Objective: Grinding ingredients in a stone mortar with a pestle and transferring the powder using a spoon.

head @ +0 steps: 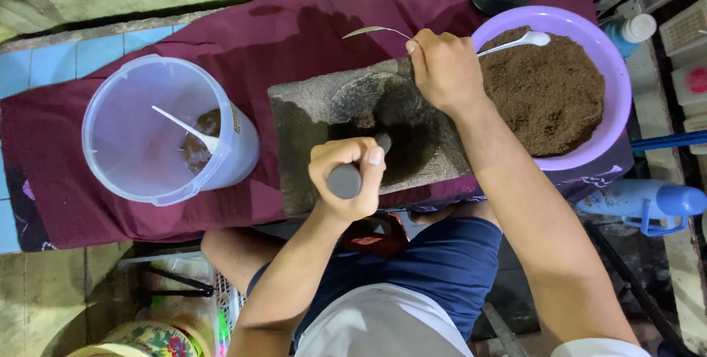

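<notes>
Head view, purple bowl [617, 70] of brown powder (heaped), clear tub [110, 117] nearly empty

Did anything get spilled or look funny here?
No spill shows. The brown powder stays inside the purple bowl, whose rim hangs past the maroon cloth. The left hand grips the pestle; the right hand holds a spoon over the stone mortar.
</notes>
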